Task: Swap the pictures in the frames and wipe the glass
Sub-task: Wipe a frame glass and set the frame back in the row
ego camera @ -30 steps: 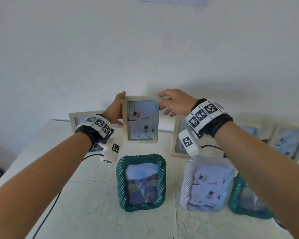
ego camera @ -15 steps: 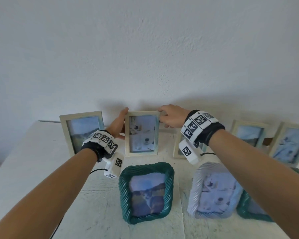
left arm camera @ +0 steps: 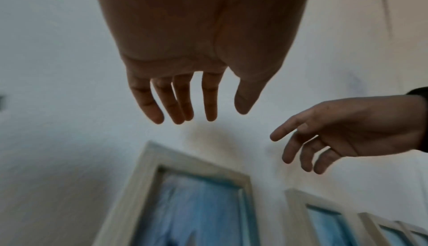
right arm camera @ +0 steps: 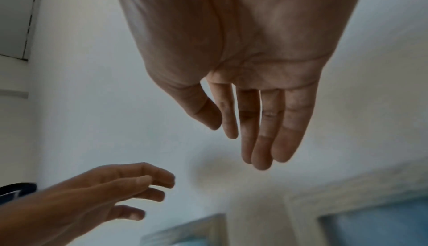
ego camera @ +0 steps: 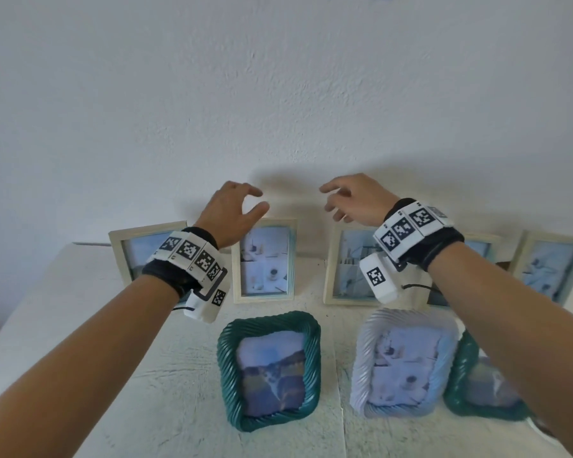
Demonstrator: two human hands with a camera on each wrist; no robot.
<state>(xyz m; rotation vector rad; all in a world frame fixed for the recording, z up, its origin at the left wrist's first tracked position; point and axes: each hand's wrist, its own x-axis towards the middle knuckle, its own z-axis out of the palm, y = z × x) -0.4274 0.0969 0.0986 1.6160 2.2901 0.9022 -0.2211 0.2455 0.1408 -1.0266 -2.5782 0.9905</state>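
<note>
A pale wooden frame [ego camera: 264, 261] with a light blue picture stands upright against the wall, second from the left in the back row. My left hand [ego camera: 235, 209] hovers just above its top left corner, fingers spread and empty. My right hand [ego camera: 351, 198] floats higher, above the gap to the neighbouring wooden frame [ego camera: 344, 269], also spread and empty. The left wrist view looks down past my left hand [left arm camera: 185, 100] onto the frame [left arm camera: 185, 204], with my right hand [left arm camera: 336, 134] beside it. The right wrist view shows my right hand [right arm camera: 250, 122] and my left hand [right arm camera: 104, 191], both holding nothing.
More wooden frames [ego camera: 139, 249] [ego camera: 549, 266] line the wall. In front stand a green rope-edged frame [ego camera: 270, 368], a white rope-edged frame [ego camera: 404, 361] and another green one [ego camera: 477, 385]. The white table [ego camera: 63, 309] ends at the left.
Both hands carried the wooden frame down to the back row, set it upright against the wall, then let go and lifted away above it.
</note>
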